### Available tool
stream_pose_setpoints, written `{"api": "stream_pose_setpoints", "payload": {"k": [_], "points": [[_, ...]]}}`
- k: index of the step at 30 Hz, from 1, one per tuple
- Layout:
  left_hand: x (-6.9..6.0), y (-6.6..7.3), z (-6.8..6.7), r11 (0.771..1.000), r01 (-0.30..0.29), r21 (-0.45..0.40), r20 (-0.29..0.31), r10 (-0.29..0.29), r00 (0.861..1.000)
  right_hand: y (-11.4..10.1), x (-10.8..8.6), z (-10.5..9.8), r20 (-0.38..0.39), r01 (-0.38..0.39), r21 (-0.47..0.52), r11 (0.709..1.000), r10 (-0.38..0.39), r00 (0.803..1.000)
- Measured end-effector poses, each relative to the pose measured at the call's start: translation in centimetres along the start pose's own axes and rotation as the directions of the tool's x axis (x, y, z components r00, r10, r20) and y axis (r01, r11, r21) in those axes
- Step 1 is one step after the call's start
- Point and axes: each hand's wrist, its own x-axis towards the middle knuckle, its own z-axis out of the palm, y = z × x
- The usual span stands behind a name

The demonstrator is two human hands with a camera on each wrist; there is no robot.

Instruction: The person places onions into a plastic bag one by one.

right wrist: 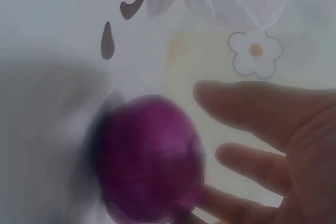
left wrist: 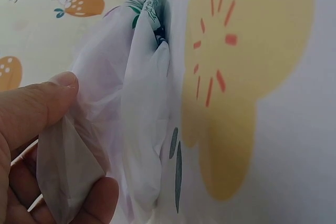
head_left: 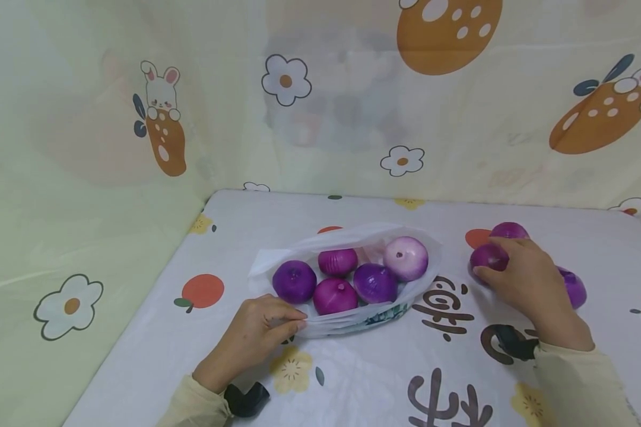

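A white plastic bag (head_left: 347, 325) lies with its mouth spread, several purple onions inside, one of them paler (head_left: 406, 258). My left hand (head_left: 256, 335) pinches the near left edge of the bag; the left wrist view shows the thin plastic (left wrist: 68, 166) between thumb and fingers (left wrist: 100, 198). Right of the bag, my right hand (head_left: 531, 284) is at a purple onion (head_left: 488, 261) on the table. In the right wrist view, fingers are spread beside an onion (right wrist: 149, 158), the upper two apart from it, a lower one meeting its edge.
Another onion (head_left: 508, 230) sits just behind the right hand's fingers, and one more (head_left: 573, 287) is partly hidden by that hand. A patterned cloth (head_left: 352, 379) covers the table. Printed curtains (head_left: 331, 130) hang behind and at the left side.
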Motion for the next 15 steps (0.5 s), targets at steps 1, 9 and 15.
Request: {"api": "stream_pose_setpoints", "payload": {"k": [1, 9, 15], "points": [[0.01, 0.02, -0.01, 1.0, -0.001, 0.001, -0.001, 0.001, 1.0, 0.06, 0.0, 0.04, 0.004, -0.006, -0.004, 1.0, 0.006, 1.0], [0.02, -0.05, -0.05, 1.0, -0.022, 0.013, -0.008, 0.022, 1.0, 0.64, 0.14, 0.2, 0.046, -0.036, -0.029, 0.999, 0.037, 0.998], [0.0, -0.21, -0.01, 0.999, -0.035, 0.015, -0.01, 0.035, 0.999, 0.74, 0.34, 0.47, 0.093, -0.017, -0.028, 0.999, 0.019, 0.995]]}}
